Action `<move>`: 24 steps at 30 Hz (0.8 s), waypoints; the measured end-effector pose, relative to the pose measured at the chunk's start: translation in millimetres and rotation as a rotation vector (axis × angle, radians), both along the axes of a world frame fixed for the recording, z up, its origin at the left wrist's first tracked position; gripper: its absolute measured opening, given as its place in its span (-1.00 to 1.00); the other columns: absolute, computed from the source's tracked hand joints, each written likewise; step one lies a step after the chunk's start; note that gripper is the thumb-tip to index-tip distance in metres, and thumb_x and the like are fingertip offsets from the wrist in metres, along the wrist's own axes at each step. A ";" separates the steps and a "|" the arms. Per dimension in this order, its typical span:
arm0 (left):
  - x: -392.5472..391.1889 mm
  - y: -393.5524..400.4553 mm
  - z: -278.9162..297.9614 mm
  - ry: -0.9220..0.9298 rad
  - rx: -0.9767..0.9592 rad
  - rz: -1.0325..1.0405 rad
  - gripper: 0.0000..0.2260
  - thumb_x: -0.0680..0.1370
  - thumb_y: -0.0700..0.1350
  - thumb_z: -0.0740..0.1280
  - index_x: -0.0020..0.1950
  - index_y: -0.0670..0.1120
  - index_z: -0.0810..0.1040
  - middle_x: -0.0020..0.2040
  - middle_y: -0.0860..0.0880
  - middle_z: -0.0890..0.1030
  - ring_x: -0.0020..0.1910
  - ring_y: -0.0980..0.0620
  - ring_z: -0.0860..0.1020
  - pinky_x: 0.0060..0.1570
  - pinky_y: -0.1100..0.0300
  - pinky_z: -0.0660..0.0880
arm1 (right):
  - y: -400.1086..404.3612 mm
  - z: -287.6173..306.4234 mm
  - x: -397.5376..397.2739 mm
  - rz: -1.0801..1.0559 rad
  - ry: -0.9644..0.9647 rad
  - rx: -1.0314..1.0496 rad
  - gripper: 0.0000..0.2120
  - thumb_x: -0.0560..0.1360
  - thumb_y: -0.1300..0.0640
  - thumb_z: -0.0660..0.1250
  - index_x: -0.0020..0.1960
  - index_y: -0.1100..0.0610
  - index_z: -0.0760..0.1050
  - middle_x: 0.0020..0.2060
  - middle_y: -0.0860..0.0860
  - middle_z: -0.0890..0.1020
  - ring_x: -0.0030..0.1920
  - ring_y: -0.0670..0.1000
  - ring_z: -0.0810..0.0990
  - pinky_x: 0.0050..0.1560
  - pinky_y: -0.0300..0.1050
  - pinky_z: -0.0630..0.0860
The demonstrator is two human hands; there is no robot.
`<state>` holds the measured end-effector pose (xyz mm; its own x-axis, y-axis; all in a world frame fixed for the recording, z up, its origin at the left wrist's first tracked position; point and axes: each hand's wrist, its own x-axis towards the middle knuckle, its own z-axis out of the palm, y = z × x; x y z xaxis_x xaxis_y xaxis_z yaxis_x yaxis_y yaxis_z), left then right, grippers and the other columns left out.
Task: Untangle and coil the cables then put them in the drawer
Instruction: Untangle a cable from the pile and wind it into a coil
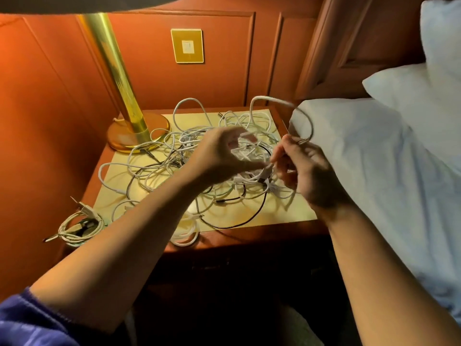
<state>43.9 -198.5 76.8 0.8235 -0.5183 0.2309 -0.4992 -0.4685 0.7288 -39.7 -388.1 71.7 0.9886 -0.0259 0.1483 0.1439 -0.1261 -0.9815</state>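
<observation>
A tangle of white and black cables [159,171] covers the nightstand top [294,213]. My left hand [219,158] is raised over the middle of the heap, fingers curled round white cable strands. My right hand [306,171] pinches a white cable [279,102] that arcs up in a loop over the back right corner. One coiled white cable [79,227] lies at the front left edge, and another white coil [185,232] lies at the front edge. The drawer front below is dark and hard to make out.
A brass lamp [124,103] stands on the back left corner of the nightstand. A bed with white sheet and pillows [389,151] borders the right side. A wood panel wall with a gold switch plate [187,45] is behind.
</observation>
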 end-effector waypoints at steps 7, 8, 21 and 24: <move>-32.9 22.0 45.3 0.176 -0.723 -0.109 -0.78 0.64 -0.17 0.22 -0.12 -0.12 0.62 -0.33 -0.04 0.42 -0.35 -0.02 0.35 -0.32 0.07 0.39 | 15.3 -5.7 -31.2 0.035 -0.237 -0.610 -0.61 0.72 0.14 0.21 0.54 -0.01 0.42 0.46 -0.07 0.51 0.46 -0.17 0.43 0.37 -0.21 0.48; -42.7 24.8 47.7 0.207 -0.754 -0.128 -0.78 0.61 -0.18 0.20 -0.13 -0.14 0.61 -0.34 -0.06 0.39 -0.34 -0.03 0.34 -0.31 0.08 0.39 | 21.0 -3.9 -39.6 0.045 -0.251 -0.612 -0.56 0.70 0.18 0.23 0.56 0.01 0.38 0.48 -0.06 0.50 0.47 -0.16 0.43 0.39 -0.20 0.47; -156.8 86.7 50.0 0.353 -0.390 -0.264 -0.78 0.53 -0.09 0.18 -0.29 -0.09 0.46 -0.41 0.03 0.40 -0.46 0.06 0.33 -0.46 0.25 0.27 | 48.8 -33.3 -147.0 0.798 0.391 -0.621 -0.28 0.50 0.11 0.56 0.50 -0.37 0.36 0.27 -0.07 0.65 0.26 -0.14 0.62 0.28 -0.05 0.59; -177.2 93.4 41.8 0.310 -0.136 -0.312 -0.72 0.58 -0.07 0.18 -0.30 -0.10 0.48 -0.38 0.02 0.44 -0.39 0.07 0.40 -0.39 0.22 0.32 | 41.5 -38.7 -148.0 0.682 0.457 -0.796 -0.59 0.45 0.08 0.56 0.17 -0.35 0.65 0.09 -0.11 0.70 0.11 -0.11 0.68 0.22 0.08 0.63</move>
<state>-133.3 -105.2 118.6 0.6737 -0.7346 0.0809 -0.3496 -0.2203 0.9106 -187.7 -346.6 33.0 0.7260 0.4772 -0.4951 0.0710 -0.7682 -0.6363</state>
